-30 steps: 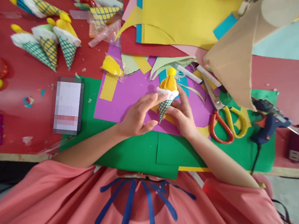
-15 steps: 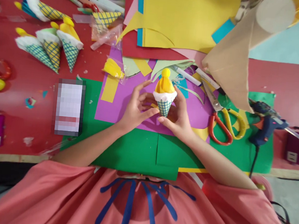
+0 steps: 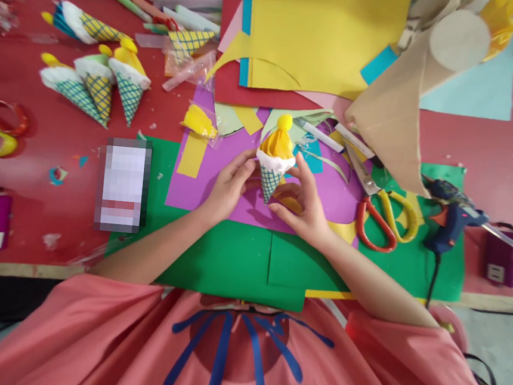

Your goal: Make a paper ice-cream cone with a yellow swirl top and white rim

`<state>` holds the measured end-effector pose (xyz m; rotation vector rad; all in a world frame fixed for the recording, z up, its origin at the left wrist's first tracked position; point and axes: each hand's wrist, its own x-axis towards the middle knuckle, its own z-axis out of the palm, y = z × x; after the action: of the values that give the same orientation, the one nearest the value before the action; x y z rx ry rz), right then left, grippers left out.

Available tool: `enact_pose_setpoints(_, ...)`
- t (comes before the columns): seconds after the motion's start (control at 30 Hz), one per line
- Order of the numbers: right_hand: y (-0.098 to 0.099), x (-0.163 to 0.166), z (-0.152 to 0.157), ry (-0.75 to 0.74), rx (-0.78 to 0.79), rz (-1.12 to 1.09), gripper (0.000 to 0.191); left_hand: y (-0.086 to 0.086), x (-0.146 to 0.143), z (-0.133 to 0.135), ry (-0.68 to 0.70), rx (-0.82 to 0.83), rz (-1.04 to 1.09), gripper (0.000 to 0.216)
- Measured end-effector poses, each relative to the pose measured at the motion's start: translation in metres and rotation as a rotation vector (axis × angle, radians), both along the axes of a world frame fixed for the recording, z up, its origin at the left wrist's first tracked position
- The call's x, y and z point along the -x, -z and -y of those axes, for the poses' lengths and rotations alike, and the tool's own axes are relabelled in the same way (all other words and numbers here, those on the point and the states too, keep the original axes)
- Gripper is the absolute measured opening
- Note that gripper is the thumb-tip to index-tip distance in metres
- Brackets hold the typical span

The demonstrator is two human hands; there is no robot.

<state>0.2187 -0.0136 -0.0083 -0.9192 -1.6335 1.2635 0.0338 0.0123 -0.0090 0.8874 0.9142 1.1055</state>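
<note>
You hold a paper ice-cream cone upright between both hands, above the purple sheet. Your left hand pinches its left side, and your right hand grips the right side with curled fingers. No writing is readable; the white card nearby is blurred.

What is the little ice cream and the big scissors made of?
The ice cream cone looks like printed paper with a blue grid; its yellow top seems folded felt or paper, matte. The scissors have shiny metal blades and glossy red and yellow handles, probably plastic.
</note>
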Motion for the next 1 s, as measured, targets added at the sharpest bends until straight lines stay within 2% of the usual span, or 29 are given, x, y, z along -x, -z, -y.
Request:
enact_pose_setpoints(0.13,-0.001,-0.004,-0.001,0.004,-0.067,0.074,0.08,-0.005,-0.003,0.003,0.1,0.022,0.036,0.052)
enact_pose_setpoints(0.27,-0.005,-0.007,0.0,-0.018,-0.089,0.081,0.067,-0.009,-0.004,0.003,0.068,0.06,0.046,0.047)
enact_pose_setpoints(0.33,-0.006,-0.005,0.0,0.075,-0.092,0.017,0.05,-0.011,-0.003,0.001,0.033,0.125,0.088,0.049)
enact_pose_setpoints(0.4,-0.007,-0.003,-0.001,0.216,-0.113,-0.043,0.017,-0.012,-0.002,-0.001,-0.006,0.181,0.119,0.053)
enact_pose_setpoints(0.43,-0.008,-0.002,-0.002,0.272,-0.12,-0.059,0.01,-0.013,-0.002,-0.002,-0.017,0.203,0.13,0.053)
enact_pose_setpoints(0.53,-0.01,-0.002,-0.003,0.31,-0.073,-0.069,0.034,-0.015,-0.001,-0.004,-0.019,0.249,0.156,0.052)
enact_pose_setpoints(0.7,-0.013,-0.003,-0.003,0.265,0.236,-0.128,0.048,-0.02,-0.002,-0.005,-0.034,0.257,0.179,0.048)
enact_pose_setpoints(0.77,-0.014,-0.002,-0.002,0.257,0.314,-0.169,0.048,-0.022,0.0,-0.008,-0.046,0.236,0.149,0.048)
enact_pose_setpoints(0.87,-0.015,-0.001,-0.003,0.291,0.323,-0.198,0.044,-0.027,0.007,-0.013,-0.059,0.203,0.044,0.049)
enact_pose_setpoints(1.0,-0.013,-0.001,-0.004,0.315,0.258,-0.13,0.034,-0.039,0.045,-0.026,-0.137,0.103,-0.131,0.048)
